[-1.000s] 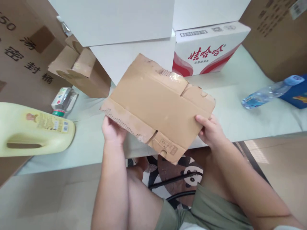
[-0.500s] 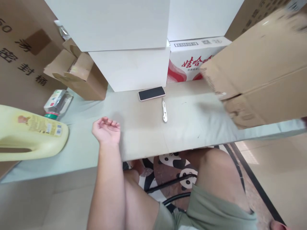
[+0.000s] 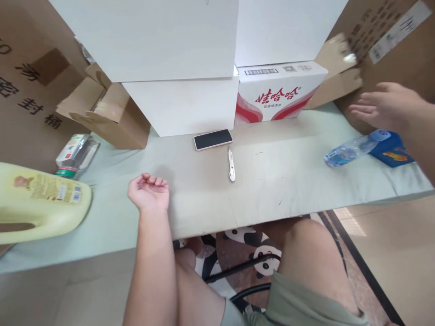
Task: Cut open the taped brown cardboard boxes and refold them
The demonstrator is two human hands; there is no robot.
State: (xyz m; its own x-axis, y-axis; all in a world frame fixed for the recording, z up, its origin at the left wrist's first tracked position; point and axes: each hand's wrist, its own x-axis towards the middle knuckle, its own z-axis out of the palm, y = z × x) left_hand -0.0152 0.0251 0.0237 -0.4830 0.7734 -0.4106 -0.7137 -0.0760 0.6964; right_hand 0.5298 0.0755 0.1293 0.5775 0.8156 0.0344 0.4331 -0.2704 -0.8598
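Observation:
My left hand (image 3: 149, 192) rests palm up on the table's light green cloth (image 3: 200, 194). Its fingers curl loosely over a bare palm, holding nothing. A white utility knife (image 3: 231, 165) lies to its right, just below a dark-screened phone (image 3: 213, 140). At the right, my right hand (image 3: 387, 104) is raised with fingers stretched out and nothing in them. Below it, a clear plastic bottle with a blue cap (image 3: 355, 148) lies on its side against a blue packet (image 3: 390, 151). The hand appears apart from both.
White boxes (image 3: 183, 106) stand along the back, beside a white box with red lettering (image 3: 277, 97). On the left are an opened brown carton (image 3: 118, 115), a clear bottle with green cap (image 3: 76, 151) and a pale yellow jug (image 3: 50, 203). Large cardboard (image 3: 401, 63) borders the right.
The large cardboard piece at the right has gone from view, uncovering the blue-capped bottle and blue packet. My right hand now shows there, empty. The left hand has stayed put.

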